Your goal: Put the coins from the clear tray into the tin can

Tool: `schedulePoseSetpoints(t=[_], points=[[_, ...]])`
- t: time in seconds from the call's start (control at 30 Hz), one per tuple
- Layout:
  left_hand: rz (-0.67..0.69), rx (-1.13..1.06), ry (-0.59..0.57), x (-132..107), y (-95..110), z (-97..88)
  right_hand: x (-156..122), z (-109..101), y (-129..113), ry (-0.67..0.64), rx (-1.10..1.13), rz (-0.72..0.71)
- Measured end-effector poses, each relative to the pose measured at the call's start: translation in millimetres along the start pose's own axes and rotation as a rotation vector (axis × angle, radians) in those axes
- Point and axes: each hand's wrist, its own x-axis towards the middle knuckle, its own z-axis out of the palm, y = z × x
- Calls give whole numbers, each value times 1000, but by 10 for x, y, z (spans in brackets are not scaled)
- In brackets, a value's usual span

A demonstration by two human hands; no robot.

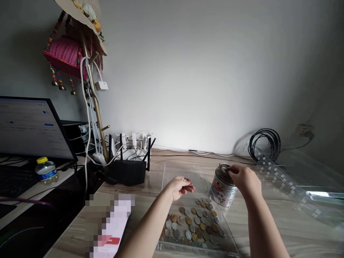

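Observation:
My left hand [182, 189] is half curled, palm up, above the clear plastic tray, with a few small silvery coins [184, 180] in its fingers. To the right, the thumb and fingers of my right hand [245, 179] are pinched together at the top of a printed tin can [223, 188]. What they pinch is hidden. The tin stands upright and has a metal ring on its lid. Below my left hand, many silver and brass-coloured coins [197, 220] lie spread in the clear tray [185, 173].
A black router [126, 172] stands at the back left, near a gold stand [94, 96] hung with cables. A phone-like object [115, 225], partly pixelated, lies left of my forearm. On the right are a clear plastic box [317, 193] and coiled black cable [264, 145].

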Motion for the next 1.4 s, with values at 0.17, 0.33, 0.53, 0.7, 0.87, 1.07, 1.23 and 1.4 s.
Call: schedulePoseSetpoints(t=[0.17, 0.33, 0.53, 0.7, 0.87, 1.07, 1.23, 1.4], points=[[47, 98, -41, -51, -54, 66, -295, 113, -327, 232, 214, -159], [142, 101, -65, -117, -64, 75, -555, 439, -773, -513, 536, -449], [60, -24, -118, -97, -99, 39, -502, 377, -696, -431, 640, -346], [20, -71, 21, -54, -101, 19, -253, 25, -217, 243, 153, 65], [32, -61, 53, -32, -95, 17, -72, 51, 109, 112, 56, 90], [67, 47, 62, -39, -95, 22, -148, 109, 12, 251, 2, -57], [92, 107, 4, -68, -116, 27, -419, 240, -472, 89, 261, -299], [87, 28, 56, -47, -120, 4, -629, 564, -850, -538, 410, -543]])
